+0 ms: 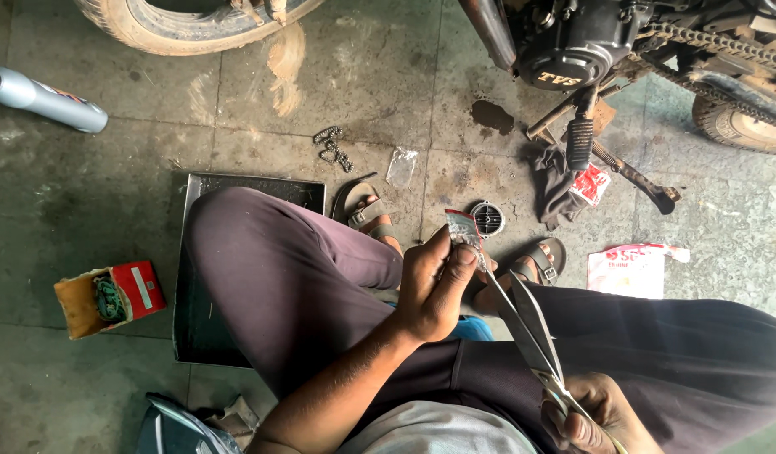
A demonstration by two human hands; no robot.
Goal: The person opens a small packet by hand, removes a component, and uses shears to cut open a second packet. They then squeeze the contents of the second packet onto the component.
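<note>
My left hand [436, 286] pinches a small clear plastic packet [463, 228] with a red top edge, held up above my knees. My right hand [591, 414] grips the handles of long metal scissors [522, 324], whose blades reach up and meet the packet's lower edge just beside my left thumb. I am squatting, and my dark trousers fill the middle of the view, with sandalled feet below the packet.
A motorcycle engine [573, 42], its chain [724, 46] and footpeg stand at top right, a tyre [177, 21] at top left. On the floor lie a dark metal tray [204, 324], a loose chain piece [331, 148], a spray can [43, 99], an open red box [110, 296], a round part [489, 219], a rag and packets.
</note>
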